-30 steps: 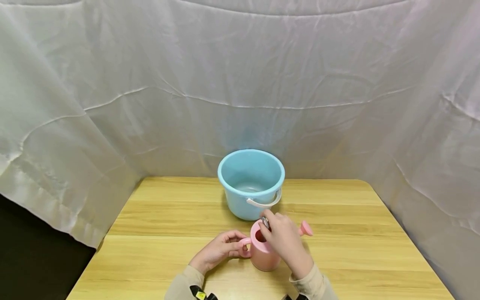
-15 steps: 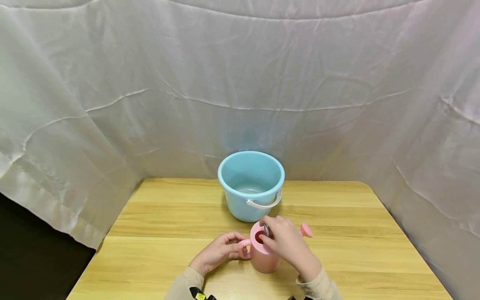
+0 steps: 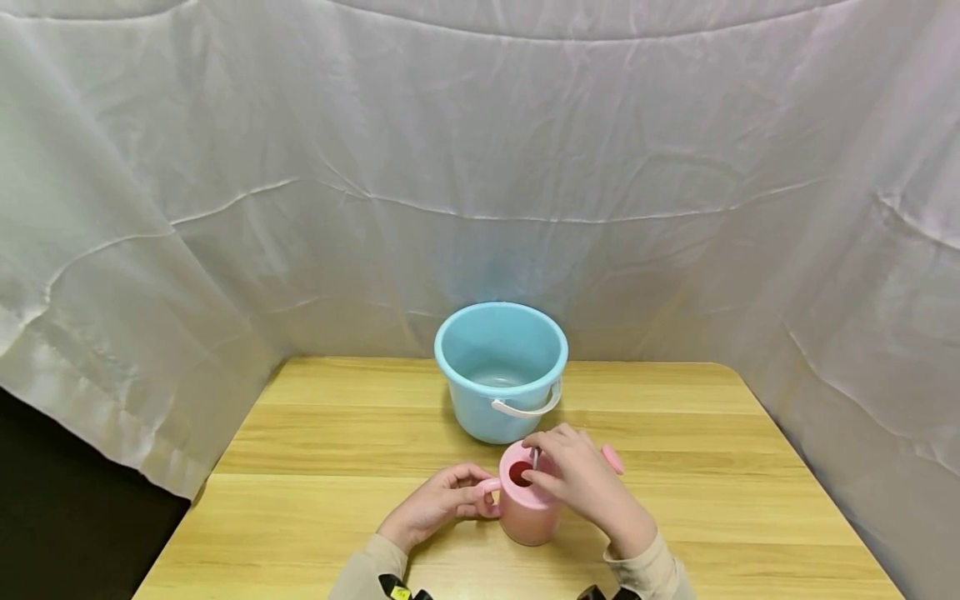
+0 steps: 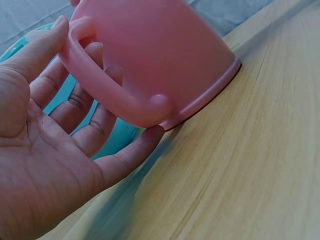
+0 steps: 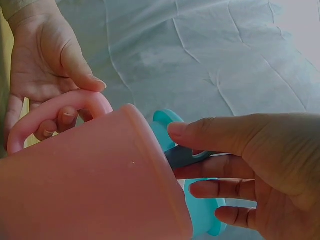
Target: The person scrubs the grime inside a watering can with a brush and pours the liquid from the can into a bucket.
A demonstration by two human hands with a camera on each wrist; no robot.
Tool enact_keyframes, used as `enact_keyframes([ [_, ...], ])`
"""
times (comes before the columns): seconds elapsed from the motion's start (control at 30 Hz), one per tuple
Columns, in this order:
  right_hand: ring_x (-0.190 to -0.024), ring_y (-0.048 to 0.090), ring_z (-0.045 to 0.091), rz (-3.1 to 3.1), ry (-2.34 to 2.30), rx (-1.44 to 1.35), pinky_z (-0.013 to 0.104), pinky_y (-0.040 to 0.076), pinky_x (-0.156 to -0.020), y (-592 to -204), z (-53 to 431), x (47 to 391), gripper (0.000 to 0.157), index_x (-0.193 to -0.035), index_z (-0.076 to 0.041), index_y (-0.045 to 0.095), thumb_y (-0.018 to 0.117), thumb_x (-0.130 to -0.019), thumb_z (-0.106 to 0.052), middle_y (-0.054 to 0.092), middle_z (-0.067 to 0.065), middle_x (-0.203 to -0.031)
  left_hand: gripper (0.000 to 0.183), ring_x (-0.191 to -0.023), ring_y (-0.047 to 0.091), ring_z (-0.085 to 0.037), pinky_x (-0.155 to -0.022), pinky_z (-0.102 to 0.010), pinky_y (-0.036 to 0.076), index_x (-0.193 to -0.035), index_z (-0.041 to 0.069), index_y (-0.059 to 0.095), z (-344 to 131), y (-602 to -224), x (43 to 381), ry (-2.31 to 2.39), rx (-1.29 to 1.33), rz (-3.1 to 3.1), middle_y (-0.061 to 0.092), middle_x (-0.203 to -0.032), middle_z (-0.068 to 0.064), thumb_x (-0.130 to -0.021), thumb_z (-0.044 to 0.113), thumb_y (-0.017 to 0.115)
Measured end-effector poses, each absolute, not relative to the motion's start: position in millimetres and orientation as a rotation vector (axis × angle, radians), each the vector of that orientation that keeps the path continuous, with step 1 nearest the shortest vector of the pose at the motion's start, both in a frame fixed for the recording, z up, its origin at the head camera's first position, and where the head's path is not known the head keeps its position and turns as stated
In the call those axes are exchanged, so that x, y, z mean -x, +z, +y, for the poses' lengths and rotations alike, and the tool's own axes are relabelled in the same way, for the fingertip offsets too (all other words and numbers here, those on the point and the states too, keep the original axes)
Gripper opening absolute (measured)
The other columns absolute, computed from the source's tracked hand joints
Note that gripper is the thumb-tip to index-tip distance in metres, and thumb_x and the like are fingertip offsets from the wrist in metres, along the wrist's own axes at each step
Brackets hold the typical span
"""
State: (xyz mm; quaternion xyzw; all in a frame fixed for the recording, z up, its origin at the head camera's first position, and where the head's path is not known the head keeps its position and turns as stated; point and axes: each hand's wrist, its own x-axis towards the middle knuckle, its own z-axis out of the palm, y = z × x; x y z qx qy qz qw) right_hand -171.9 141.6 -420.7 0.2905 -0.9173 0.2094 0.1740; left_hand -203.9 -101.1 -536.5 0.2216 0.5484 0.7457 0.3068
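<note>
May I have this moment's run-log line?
left hand: holds pink watering can by handle | right hand: pinches dark grey object at can's top | light-blue bucket: behind can

Looks like smooth pink plastic on the watering can (image 3: 529, 521), with a soft, nearly matt sheen, handle (image 4: 102, 82) included. Seems to be smooth plastic on the light-blue bucket (image 3: 476, 414), somewhat glossy along the rim (image 3: 501, 392), and on its white bail (image 3: 525, 412). Shows pale, smooth wood grain on the bench (image 3: 720, 467). Looks like satiny, creased cloth on the grey curtain (image 3: 480, 125), and like matt cloth on the beige sleeves (image 3: 365, 573). Cannot be told, plastic or metal, for the smooth dark-grey piece (image 5: 183, 157).
</note>
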Motion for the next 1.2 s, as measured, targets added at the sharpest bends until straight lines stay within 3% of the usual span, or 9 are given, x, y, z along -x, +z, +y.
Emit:
enact_keyframes([
  [0.27,-0.090,0.056,0.011,-2.528,0.572,-0.825,0.038,0.047,-0.081,-417,144,170,0.033,-0.107,-0.014,0.070,0.080,-0.078,-0.026,0.070,-0.004,-0.093,0.015,-0.095,0.070,-0.018,-0.100,-0.047,0.052,-0.112,0.014,0.062,-101,-535,203,1.970,-0.570,1.450,0.069,-0.098,-0.001,-0.098,0.015,0.057],
  [1.0,-0.095,0.060,0.010,-2.268,0.581,-0.916,0.031,0.048,-0.079,-408,148,167,0.036,-0.111,-0.015,0.067,0.077,-0.078,-0.023,0.069,-0.007,-0.098,0.016,-0.097,0.070,-0.020,-0.100,-0.048,0.052,-0.113,0.012,0.061,-101,-536,203,1.970,-0.556,1.451,0.069,-0.097,-0.001,-0.098,0.015,0.058],
  [1.2,-0.087,0.056,0.008,-2.302,0.554,-0.919,0.029,0.047,-0.074,-416,145,171,0.037,-0.108,-0.015,0.069,0.081,-0.075,-0.024,0.067,-0.007,-0.091,0.016,-0.097,0.070,-0.021,-0.101,-0.048,0.052,-0.113,0.012,0.061,-101,-536,203,1.972,-0.569,1.451,0.068,-0.097,-0.001,-0.098,0.014,0.057],
])
